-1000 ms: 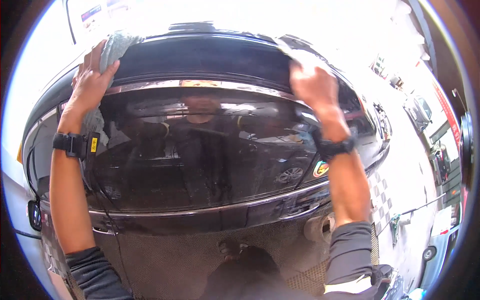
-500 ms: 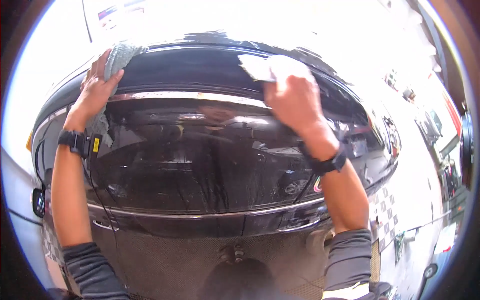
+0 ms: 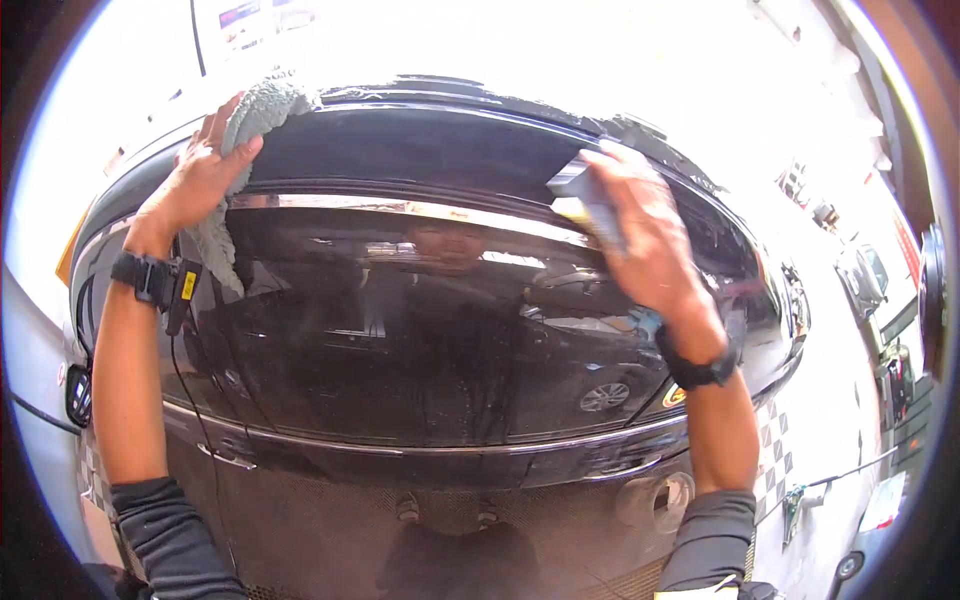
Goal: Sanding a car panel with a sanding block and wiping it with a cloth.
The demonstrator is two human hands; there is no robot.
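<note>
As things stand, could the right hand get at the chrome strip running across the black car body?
Probably yes. The right hand, holding a small pale pad, hovers just beside the chrome strip on the glossy black car body, with nothing between them.

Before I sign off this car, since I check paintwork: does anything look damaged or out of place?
Nothing stands out. The black car body looks glossy and unbroken; the left hand presses a grey towel on it, the right hand a small pad.

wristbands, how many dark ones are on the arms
2: one dark wristband on the left wrist, below the left hand on the grey towel; another dark wristband on the right wrist. None seems hidden.
</note>
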